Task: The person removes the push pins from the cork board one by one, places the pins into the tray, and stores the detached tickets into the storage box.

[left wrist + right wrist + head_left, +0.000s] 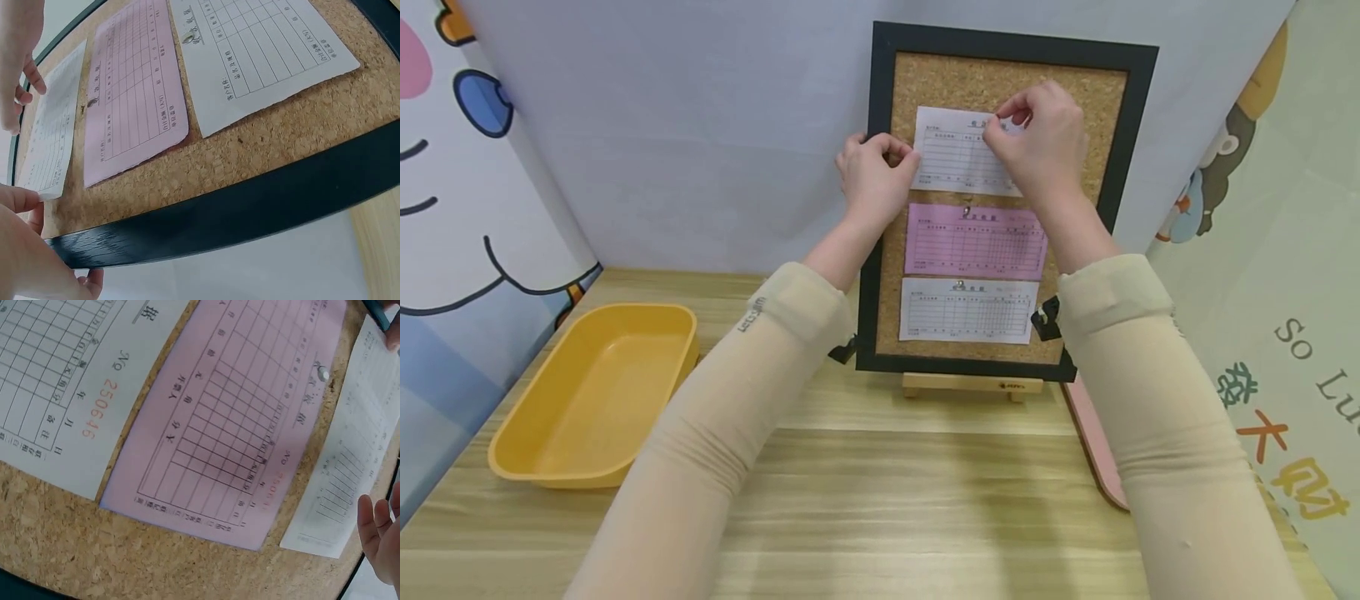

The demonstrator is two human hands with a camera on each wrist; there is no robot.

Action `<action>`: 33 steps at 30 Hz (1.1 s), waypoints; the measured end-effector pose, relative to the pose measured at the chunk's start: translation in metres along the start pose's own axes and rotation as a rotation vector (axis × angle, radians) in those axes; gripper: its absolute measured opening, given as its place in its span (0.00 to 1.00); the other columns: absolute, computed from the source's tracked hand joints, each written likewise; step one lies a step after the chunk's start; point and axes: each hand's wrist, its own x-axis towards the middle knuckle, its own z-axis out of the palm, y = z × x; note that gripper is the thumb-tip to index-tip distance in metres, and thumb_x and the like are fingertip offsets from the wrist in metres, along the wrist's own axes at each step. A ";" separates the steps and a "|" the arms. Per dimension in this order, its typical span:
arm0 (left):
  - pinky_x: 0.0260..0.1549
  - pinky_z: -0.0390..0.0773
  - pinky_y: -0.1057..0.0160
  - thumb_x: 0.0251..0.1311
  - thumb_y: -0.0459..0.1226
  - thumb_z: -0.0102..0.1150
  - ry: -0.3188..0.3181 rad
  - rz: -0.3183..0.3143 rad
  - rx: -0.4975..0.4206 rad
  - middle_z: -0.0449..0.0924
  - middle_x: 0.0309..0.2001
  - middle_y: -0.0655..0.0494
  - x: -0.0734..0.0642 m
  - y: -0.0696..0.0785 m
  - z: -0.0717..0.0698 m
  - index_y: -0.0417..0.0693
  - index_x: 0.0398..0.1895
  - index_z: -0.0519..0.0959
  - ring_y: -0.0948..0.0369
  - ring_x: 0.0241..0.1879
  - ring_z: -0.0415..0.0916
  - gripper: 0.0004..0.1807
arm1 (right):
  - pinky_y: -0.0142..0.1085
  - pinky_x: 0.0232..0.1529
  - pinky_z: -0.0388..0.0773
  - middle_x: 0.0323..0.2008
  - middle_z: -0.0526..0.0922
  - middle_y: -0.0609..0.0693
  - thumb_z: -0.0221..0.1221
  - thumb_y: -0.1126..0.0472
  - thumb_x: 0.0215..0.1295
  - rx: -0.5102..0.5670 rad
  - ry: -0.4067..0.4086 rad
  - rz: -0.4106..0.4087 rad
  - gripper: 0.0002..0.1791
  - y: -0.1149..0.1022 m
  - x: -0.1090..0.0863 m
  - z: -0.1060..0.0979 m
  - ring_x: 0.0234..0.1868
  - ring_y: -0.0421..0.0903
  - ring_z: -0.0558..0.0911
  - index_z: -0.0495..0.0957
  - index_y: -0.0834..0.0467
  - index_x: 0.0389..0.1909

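A black-framed cork board (1093,125) stands upright with three printed receipt slips on it. My left hand (878,177) pinches the left edge of the top white receipt slip (951,158), its other fingers at the frame's left side. At this slip's top middle, my right hand (1051,142) brings thumb and index finger together in a pinch; whatever lies between the fingertips is hidden. Below are a pink receipt slip (977,243) and a lower white receipt slip (966,315). Shiny pushpins, one on the pink slip (966,211) and one on the lower slip (959,284), sit at their top middles.
The board leans on a small wooden easel (973,382) on a wood-grain table (880,517). A yellow tray (591,392) lies to the left. Behind my right forearm, a pink tray (1093,437) shows partly. Black clips (1047,318) flank the board's lower part.
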 end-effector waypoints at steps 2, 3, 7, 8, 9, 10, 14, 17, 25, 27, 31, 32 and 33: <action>0.67 0.49 0.58 0.63 0.46 0.55 0.004 0.010 0.005 0.56 0.69 0.53 -0.001 0.000 -0.002 0.51 0.34 0.78 0.58 0.70 0.45 0.09 | 0.31 0.37 0.64 0.34 0.75 0.50 0.55 0.53 0.61 0.021 0.016 -0.016 0.15 -0.001 -0.001 -0.004 0.37 0.43 0.71 0.81 0.62 0.35; 0.67 0.49 0.59 0.63 0.46 0.55 0.005 0.015 0.007 0.56 0.69 0.53 -0.001 0.000 -0.003 0.50 0.34 0.78 0.58 0.70 0.46 0.09 | 0.30 0.38 0.63 0.34 0.75 0.50 0.55 0.53 0.62 0.029 0.022 -0.021 0.16 -0.001 -0.001 -0.007 0.36 0.42 0.70 0.81 0.63 0.35; 0.64 0.54 0.64 0.63 0.45 0.56 0.023 0.035 -0.002 0.58 0.67 0.54 -0.002 -0.001 -0.009 0.49 0.35 0.79 0.58 0.68 0.48 0.10 | 0.28 0.36 0.61 0.32 0.72 0.46 0.56 0.53 0.61 0.050 0.040 -0.035 0.16 -0.005 -0.003 -0.017 0.34 0.39 0.68 0.82 0.63 0.35; 0.63 0.56 0.66 0.63 0.45 0.56 0.028 0.039 -0.003 0.58 0.66 0.54 -0.002 -0.001 -0.010 0.49 0.35 0.79 0.58 0.67 0.49 0.10 | 0.28 0.36 0.61 0.31 0.72 0.45 0.56 0.53 0.61 0.055 0.043 -0.045 0.16 -0.006 -0.003 -0.019 0.34 0.39 0.68 0.82 0.63 0.35; 0.62 0.57 0.67 0.63 0.45 0.56 0.032 0.042 -0.004 0.59 0.65 0.54 -0.002 -0.002 -0.012 0.49 0.35 0.79 0.58 0.66 0.50 0.10 | 0.28 0.36 0.60 0.31 0.71 0.45 0.56 0.53 0.61 0.059 0.044 -0.049 0.16 -0.007 -0.004 -0.022 0.34 0.39 0.67 0.82 0.63 0.35; 0.61 0.59 0.68 0.63 0.45 0.56 0.037 0.047 -0.004 0.60 0.64 0.54 -0.002 -0.003 -0.014 0.49 0.35 0.79 0.58 0.65 0.51 0.10 | 0.28 0.36 0.60 0.31 0.71 0.44 0.56 0.53 0.61 0.060 0.045 -0.056 0.16 -0.007 -0.004 -0.024 0.34 0.39 0.67 0.82 0.63 0.35; 0.56 0.62 0.69 0.63 0.45 0.55 0.039 0.053 -0.007 0.63 0.60 0.54 -0.004 -0.003 -0.022 0.50 0.34 0.78 0.58 0.62 0.54 0.09 | 0.28 0.35 0.59 0.31 0.70 0.41 0.56 0.52 0.62 0.064 0.044 -0.079 0.16 -0.007 -0.006 -0.033 0.34 0.39 0.68 0.82 0.63 0.35; 0.50 0.64 0.69 0.63 0.43 0.54 0.042 0.086 -0.018 0.67 0.53 0.55 -0.005 -0.003 -0.028 0.48 0.35 0.77 0.61 0.56 0.59 0.08 | 0.29 0.36 0.59 0.31 0.68 0.38 0.56 0.52 0.62 0.055 0.030 -0.077 0.17 -0.005 -0.007 -0.040 0.35 0.38 0.67 0.81 0.62 0.36; 0.31 0.67 0.70 0.66 0.42 0.52 0.043 0.167 -0.046 0.72 0.31 0.57 -0.011 -0.005 -0.041 0.45 0.37 0.76 0.63 0.33 0.67 0.10 | 0.28 0.40 0.61 0.31 0.69 0.40 0.57 0.53 0.61 0.042 -0.013 -0.084 0.17 0.003 -0.011 -0.060 0.35 0.36 0.65 0.81 0.65 0.36; 0.31 0.67 0.70 0.66 0.43 0.52 0.047 0.192 -0.044 0.73 0.31 0.58 -0.012 -0.007 -0.043 0.45 0.38 0.76 0.63 0.32 0.67 0.10 | 0.28 0.40 0.61 0.31 0.68 0.39 0.57 0.52 0.61 0.026 -0.031 -0.076 0.18 0.005 -0.013 -0.065 0.36 0.35 0.65 0.81 0.65 0.36; 0.32 0.67 0.71 0.65 0.43 0.54 0.057 0.225 -0.046 0.74 0.32 0.58 -0.015 -0.009 -0.050 0.44 0.40 0.78 0.64 0.32 0.68 0.12 | 0.27 0.40 0.62 0.32 0.68 0.39 0.57 0.52 0.62 0.006 -0.066 -0.084 0.18 0.007 -0.018 -0.075 0.37 0.36 0.65 0.80 0.66 0.37; 0.33 0.67 0.71 0.65 0.43 0.54 0.063 0.231 -0.044 0.74 0.32 0.58 -0.015 -0.009 -0.051 0.43 0.40 0.78 0.64 0.32 0.68 0.12 | 0.26 0.40 0.61 0.32 0.68 0.39 0.56 0.52 0.62 0.005 -0.074 -0.092 0.18 0.008 -0.019 -0.077 0.37 0.36 0.65 0.80 0.66 0.37; 0.33 0.67 0.72 0.65 0.43 0.55 0.069 0.239 -0.041 0.75 0.32 0.57 -0.015 -0.009 -0.053 0.43 0.40 0.79 0.64 0.32 0.69 0.12 | 0.26 0.40 0.61 0.32 0.68 0.38 0.56 0.53 0.62 0.006 -0.080 -0.098 0.18 0.008 -0.020 -0.080 0.37 0.36 0.65 0.80 0.66 0.37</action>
